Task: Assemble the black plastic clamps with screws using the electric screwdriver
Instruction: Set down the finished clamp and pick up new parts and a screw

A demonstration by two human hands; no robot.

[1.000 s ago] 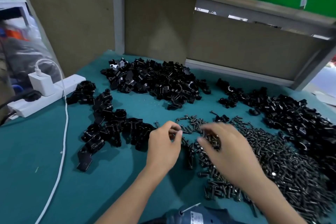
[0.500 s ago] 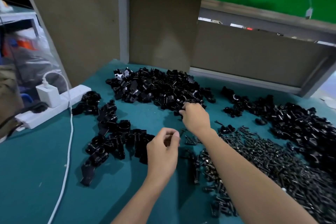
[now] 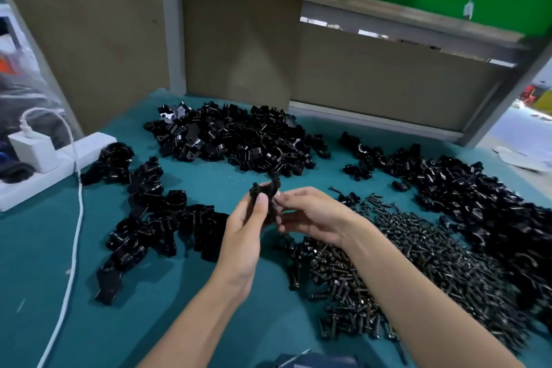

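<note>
Two hands: meet above the teal table [image 3: 44, 248].
Left hand [image 3: 245, 230]: thumb and curled fingers grip a black clamp piece [image 3: 264, 191], held off the table.
Right hand [image 3: 310, 215]: fingertips pinch that piece's right edge.
Screws [image 3: 418, 263]: heaped just right of the hands.
Loose clamps [image 3: 239, 140]: piled behind.

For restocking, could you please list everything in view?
loose black plastic clamp parts: two piles, black, far centre, right
ring-shaped black plastic clamps: one cluster, black, left
dark metal screws: one heap, grey, near right
white power strip: one, white, far left
white charger: one, white, on the strip
teal table mat: one, teal, underneath
electric screwdriver: one, blue-grey, bottom edge
black plastic clamp piece: one, black, between both hands
left hand: one, grip on that piece
right hand: one, fingertips on it
</note>
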